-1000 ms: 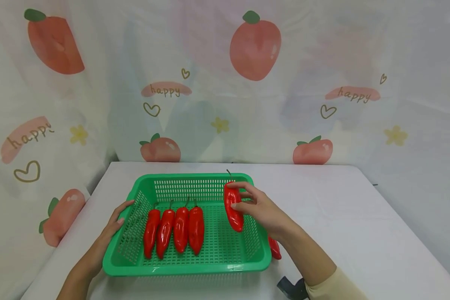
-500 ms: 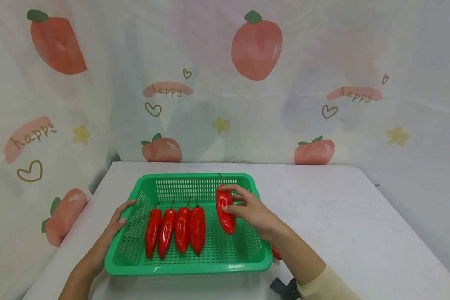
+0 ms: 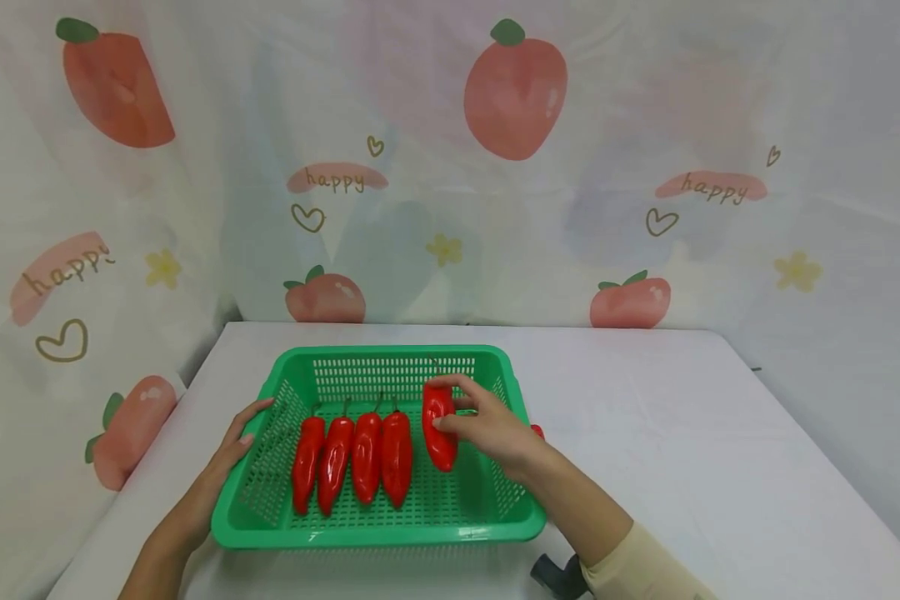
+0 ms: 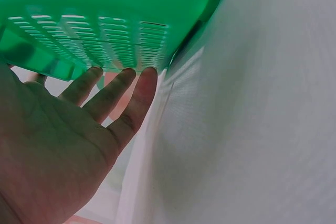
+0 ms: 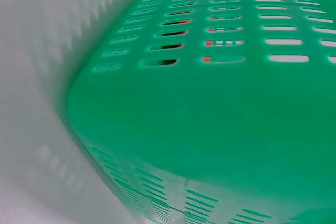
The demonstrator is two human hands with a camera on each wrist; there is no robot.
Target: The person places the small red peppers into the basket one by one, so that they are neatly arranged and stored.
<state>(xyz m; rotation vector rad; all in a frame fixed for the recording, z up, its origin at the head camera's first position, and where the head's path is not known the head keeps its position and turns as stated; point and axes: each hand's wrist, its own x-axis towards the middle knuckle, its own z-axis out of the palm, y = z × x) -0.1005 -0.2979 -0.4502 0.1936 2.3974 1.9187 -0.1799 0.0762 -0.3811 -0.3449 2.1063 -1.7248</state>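
Several glossy red chili peppers (image 3: 367,458) lie side by side in the left half of a green plastic basket (image 3: 382,536), stems pointing away. My right hand (image 3: 487,427) is over the basket, pinching another red chili pepper (image 3: 438,429) between thumb and fingers, to the right of the row. Whether that pepper touches the basket floor I cannot tell. At the basket's left side rests my left hand (image 3: 208,483); in the left wrist view its fingers (image 4: 140,95) are fairly straight against the slotted green wall (image 4: 121,40). The right wrist view has no hand in it, only basket wall.
Beyond the basket's right wall, a bit of red (image 3: 537,431) shows, mostly hidden by the right arm. A dark object (image 3: 558,575) sits by the right sleeve at the bottom. The white table (image 3: 645,417) meets a fruit-printed curtain (image 3: 525,233) behind.
My right hand has moved left and slightly down with the chili pepper, bringing it nearer the row. The left hand stays at the basket's side.
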